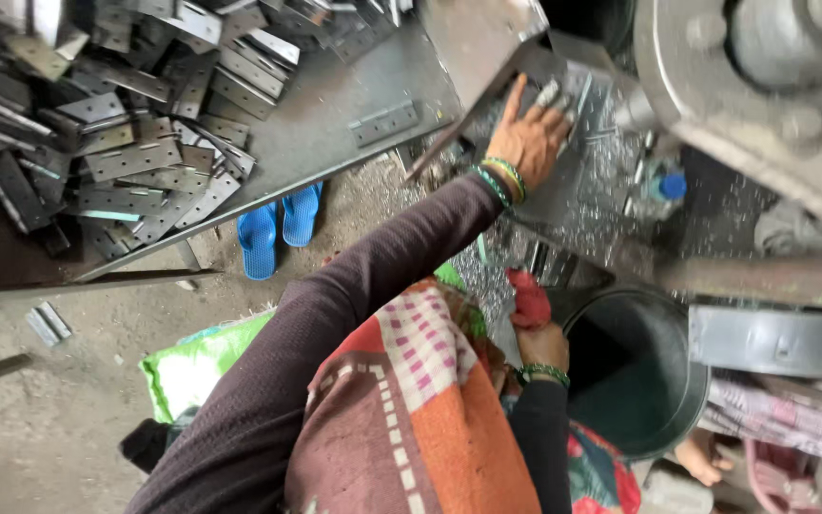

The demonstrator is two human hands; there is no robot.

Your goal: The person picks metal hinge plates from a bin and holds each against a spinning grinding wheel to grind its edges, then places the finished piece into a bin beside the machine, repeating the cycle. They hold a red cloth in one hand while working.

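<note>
Item 1: my left hand. Reached fwd, fingers spread wide and flat on the grey metal bed of the press, under a slanted steel plate. Grip open, nothing clamped; whether a small part lies under the fingertips, can't tell. Green bangles at wrist.

Item 2: my right hand. Low, by my lap, grip closed round a red cloth. Sits just beside rim of the bucket.

Item 3: hinge plates. Large loose heap, grey steel w/ holes, on the counter to my left. One single hinge lies apart from the heap, nearer the machine.

Progress (judged): heap is big and untidy, so most stock looks unprocessed. Dark bucket at my right shows no pieces I can make out inside, interior shadowed. Reckon early on or mid-run; lots left.

Surface: counter is flat sheet metal, dull, scuffed. Machine bed strewn w/ bright metal swarf, spilling downward.

Room: workshop, bare dusty concrete floor. Blue sandals under counter edge. Green sack by my left side. Heavy machine body w/ round flange top right. Grey metal box and folded fabric at far right.
</note>
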